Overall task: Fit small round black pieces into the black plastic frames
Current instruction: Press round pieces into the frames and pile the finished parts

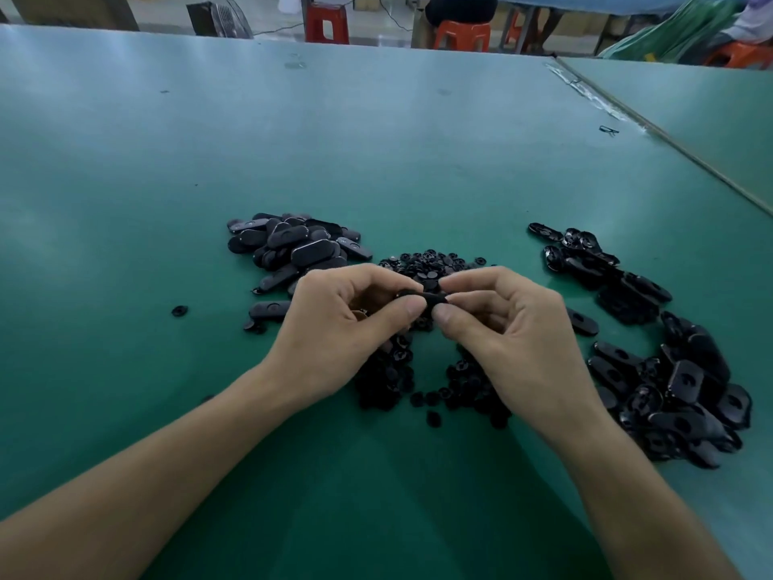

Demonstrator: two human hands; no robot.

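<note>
Item: one black plastic frame (pixel 423 298), held over the middle of the green table (pixel 376 140). My left hand (pixel 347 324) pinched its left end and my right hand (pixel 506 328) its right end, thumbs and forefingers curled on it. Whether a round piece sat in it I could not tell.

Far heap of round pieces (pixel 431 263): at twelve o'clock from the frame, just beyond my fingers.

Near heap of round pieces (pixel 385 383): at six o'clock, under and between my wrists.

Stray round piece (pixel 179 311): alone at nine o'clock, well apart.

Left heap of frames (pixel 293 249): oblong black parts at ten o'clock, near my left hand.

Right heap of frames (pixel 677 391): a longer spread from two to four o'clock.

Red stools (pixel 326 23): at twelve o'clock, beyond the table's far edge.
</note>
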